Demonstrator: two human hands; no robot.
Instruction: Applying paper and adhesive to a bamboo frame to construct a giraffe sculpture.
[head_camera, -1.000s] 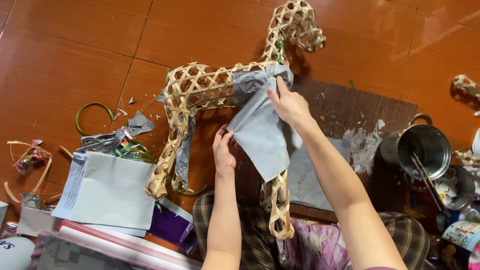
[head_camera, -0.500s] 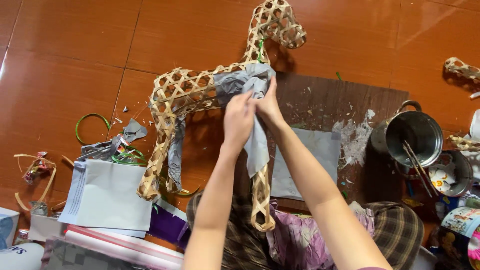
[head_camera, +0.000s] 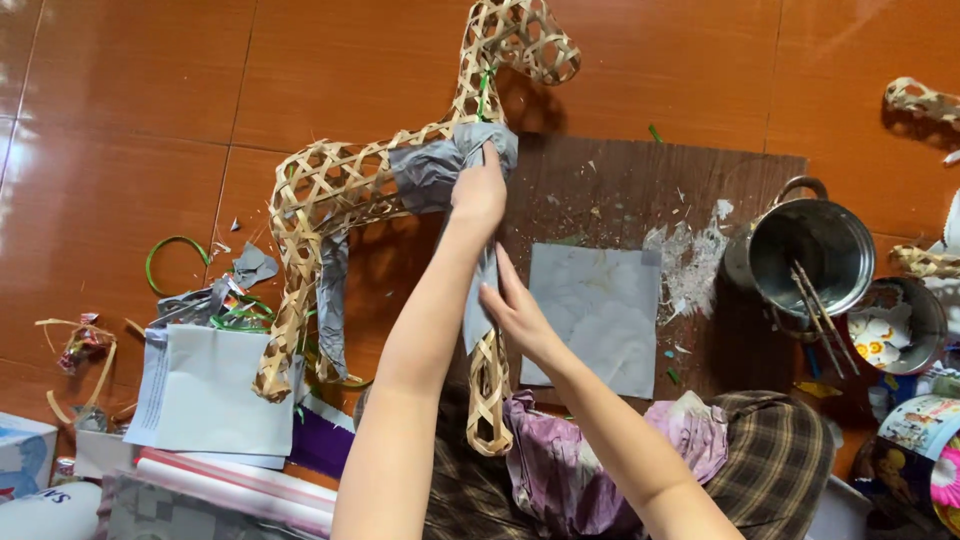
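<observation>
The left hand (head_camera: 478, 195) presses grey paper (head_camera: 440, 165) onto a woven bamboo animal frame (head_camera: 340, 195); the right hand (head_camera: 512, 310) pinches its hanging end. Only the shoulder and one leg are covered; most lattice remains bare.

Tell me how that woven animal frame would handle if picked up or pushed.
The frame is open lattice of thin strips, so probably light for its size. It keeps its shape under the left hand and right hand, so likely fairly stiff, though the strips could crush. The grey paper on it looks limp. Its narrow legs suggest it tips easily.
</observation>
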